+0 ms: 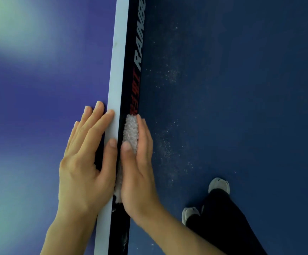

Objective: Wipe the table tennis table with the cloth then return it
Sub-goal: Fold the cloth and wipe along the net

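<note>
The flat left hand [87, 162] leaned on the blue table tennis table [39, 89] while the flat right hand [140, 172] pressed the fluffy grey cloth [131, 129] on its side, and should slide along next.

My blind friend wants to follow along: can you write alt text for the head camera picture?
A person's right hand presses a fluffy grey cloth against the black side edge of a blue table tennis table, while the left hand lies flat on top by the white line. Below are a dusty blue floor and the person's light shoes.
</note>
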